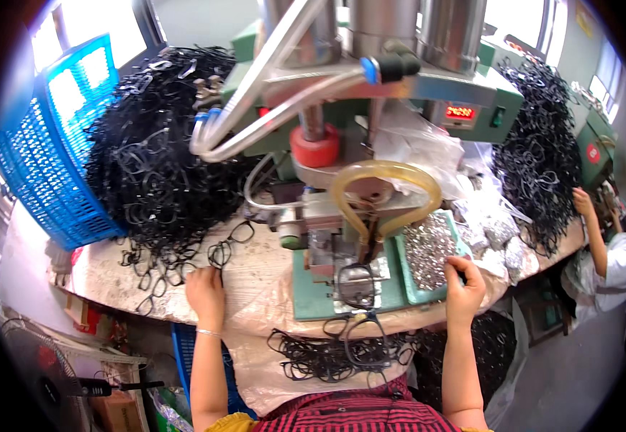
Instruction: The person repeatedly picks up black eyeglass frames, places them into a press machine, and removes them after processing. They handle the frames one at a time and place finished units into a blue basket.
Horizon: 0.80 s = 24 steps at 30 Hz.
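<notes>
**Both hands at the press: frames on the left, metal parts on the right**

Left hand [205,289] is laid palm-down on the bench [270,270], fingers spread over loose black frames [221,252] at the edge of the big frame pile [162,165]. Whether a frame is actually gripped cannot be told; fingertips are touching them. A thin bracelet is seen at the wrist. Blue basket [54,158] is tipped up beyond the pile, further left of this hand.

Right hand [463,288] is curled at the near corner of the green tray [408,288], fingertips pinched in the silver parts [428,248]; what is held is too small to tell.

Between the hands: the press [356,144], with one frame [356,277] seated on its fixture. Finished frames [334,353] are heaped just below, on the lap cloth. Well right of the right hand, another person's hand [581,201] is at a second frame pile [540,155].
</notes>
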{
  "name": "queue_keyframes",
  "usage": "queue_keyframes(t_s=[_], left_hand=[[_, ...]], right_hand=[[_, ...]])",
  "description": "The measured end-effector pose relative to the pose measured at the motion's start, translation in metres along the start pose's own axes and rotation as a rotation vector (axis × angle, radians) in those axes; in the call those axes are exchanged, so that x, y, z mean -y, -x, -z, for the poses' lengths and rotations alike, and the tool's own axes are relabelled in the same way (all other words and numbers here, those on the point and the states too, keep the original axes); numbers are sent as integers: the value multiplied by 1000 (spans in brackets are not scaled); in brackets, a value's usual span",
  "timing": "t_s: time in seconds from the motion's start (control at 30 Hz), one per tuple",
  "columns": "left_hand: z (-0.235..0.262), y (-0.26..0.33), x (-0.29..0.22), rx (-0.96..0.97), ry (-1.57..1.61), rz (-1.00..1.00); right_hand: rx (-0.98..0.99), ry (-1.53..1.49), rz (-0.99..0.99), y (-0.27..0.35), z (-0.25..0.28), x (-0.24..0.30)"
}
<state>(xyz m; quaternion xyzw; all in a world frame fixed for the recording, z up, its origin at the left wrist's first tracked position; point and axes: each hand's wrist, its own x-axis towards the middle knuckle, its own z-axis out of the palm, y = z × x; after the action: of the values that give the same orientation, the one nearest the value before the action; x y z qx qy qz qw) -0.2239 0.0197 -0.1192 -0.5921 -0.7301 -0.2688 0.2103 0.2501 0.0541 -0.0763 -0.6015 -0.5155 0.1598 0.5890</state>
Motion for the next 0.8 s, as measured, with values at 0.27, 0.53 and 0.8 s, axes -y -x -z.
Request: queue_keyframes(t_s=[0.27, 0.53, 0.8], left_hand=[[8, -34, -37, -2, 688, 397], [40, -8, -109, 129, 1663, 715], [145, -102, -214, -94, 1468, -91]], right_hand=[[346, -215, 287, -8, -35, 89], [335, -524, -49, 11, -71, 96], [456, -786, -241, 13, -72, 120]])
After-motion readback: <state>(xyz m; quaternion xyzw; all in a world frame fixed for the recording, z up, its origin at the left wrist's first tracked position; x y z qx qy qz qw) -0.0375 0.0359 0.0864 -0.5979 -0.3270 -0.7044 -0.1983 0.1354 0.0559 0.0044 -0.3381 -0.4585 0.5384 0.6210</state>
